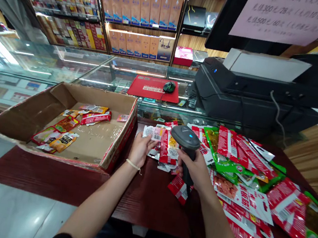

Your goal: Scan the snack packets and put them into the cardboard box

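Note:
My left hand (141, 148) is closed on a small snack packet (154, 133), pale pink and white with a barcode facing up. In my right hand (195, 167) is a dark grey barcode scanner (186, 137), gripped by its handle, its head turned toward the packet and a small blue light on top. Under and beside the scanner lie red and white snack packets (168, 149). One red packet (179, 189) rests on the dark wooden table just below my right hand. To the left, an open cardboard box (107, 155) holds several small packets (63, 141).
Red and green snack bags (244, 157) are heaped across the table's right side. Behind the table, a glass counter (94, 69) carries a red mat (143, 86), a mouse (169, 87) and black machines (259, 105). A monitor (218, 27) stands above them. Shelves of boxes (143, 9) line the back.

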